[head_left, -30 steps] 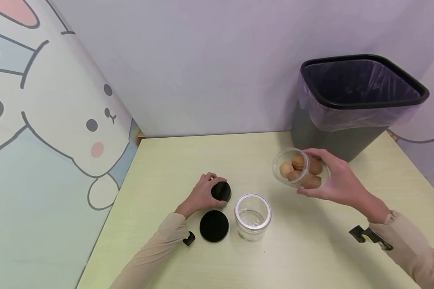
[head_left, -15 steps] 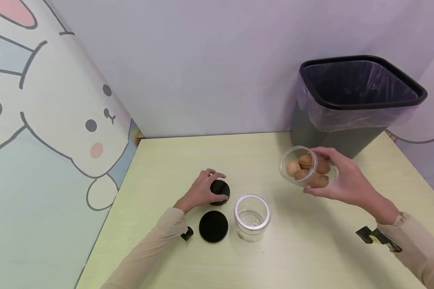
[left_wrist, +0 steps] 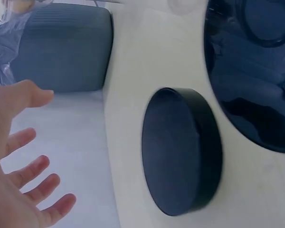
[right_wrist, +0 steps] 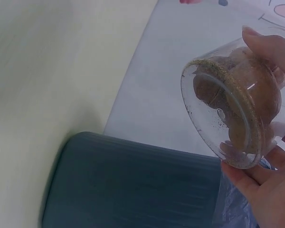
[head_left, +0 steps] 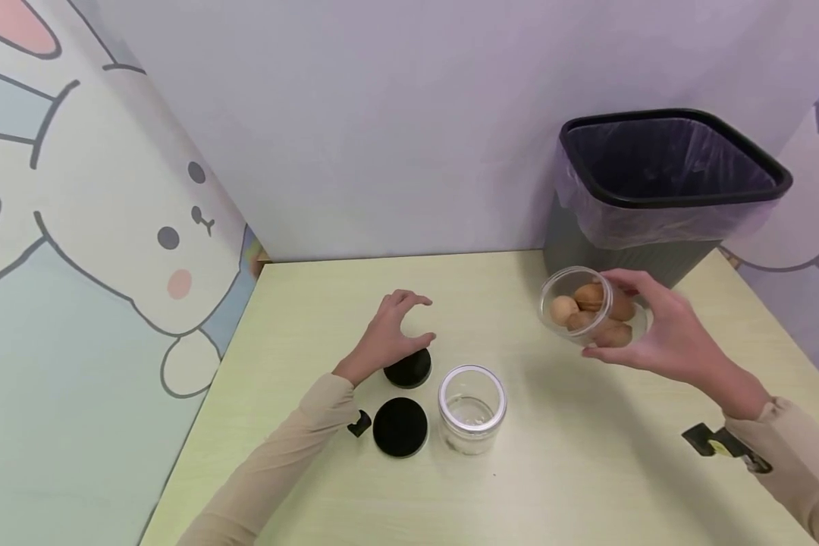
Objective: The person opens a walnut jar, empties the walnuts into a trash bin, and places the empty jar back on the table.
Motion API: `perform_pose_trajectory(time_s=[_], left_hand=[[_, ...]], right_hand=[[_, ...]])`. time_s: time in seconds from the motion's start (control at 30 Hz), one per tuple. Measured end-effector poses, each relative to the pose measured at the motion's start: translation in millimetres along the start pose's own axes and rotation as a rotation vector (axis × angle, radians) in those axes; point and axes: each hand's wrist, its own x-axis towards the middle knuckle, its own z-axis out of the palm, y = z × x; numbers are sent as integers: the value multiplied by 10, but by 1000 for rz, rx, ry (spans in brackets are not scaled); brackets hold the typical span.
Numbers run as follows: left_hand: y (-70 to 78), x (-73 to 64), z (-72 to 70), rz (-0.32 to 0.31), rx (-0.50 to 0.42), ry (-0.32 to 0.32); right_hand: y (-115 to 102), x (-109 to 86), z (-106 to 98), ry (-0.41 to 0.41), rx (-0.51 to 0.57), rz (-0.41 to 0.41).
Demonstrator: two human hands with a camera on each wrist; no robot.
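In the head view my right hand [head_left: 679,334] grips a clear jar [head_left: 594,307] tilted on its side in the air, its mouth toward the left. Several brown walnuts [head_left: 610,332] lie inside, and fine crumbs cling round its base in the right wrist view. My left hand [head_left: 385,334] hovers with fingers spread and thumb apart, above a small black lid [head_left: 408,370] that rests on the table. Nearer to me lies a larger black lid [head_left: 400,427]. Beside it stands a second clear jar [head_left: 472,438], uncovered and upright, with nothing seen in it.
A grey bin [head_left: 580,235] with a black rim and a purple liner [head_left: 628,227] stands at the table's back right, just behind the held jar. A pale wall [head_left: 396,152] closes the back. A rabbit-patterned wall [head_left: 109,227] rises on the left.
My left hand has let go of the small black lid and lifted away from it; the lid now lies on the table. The right hand has carried its jar slightly right and up.
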Motion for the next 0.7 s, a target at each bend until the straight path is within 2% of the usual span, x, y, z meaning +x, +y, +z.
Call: perform_pose_trajectory(time_s=[0.4, 0.7], left_hand=[[276, 255, -114, 160, -73, 156], [504, 465, -187, 257, -88, 201]], right_hand=[[64, -29, -158, 18, -29, 6], [89, 26, -337, 17, -55, -48]])
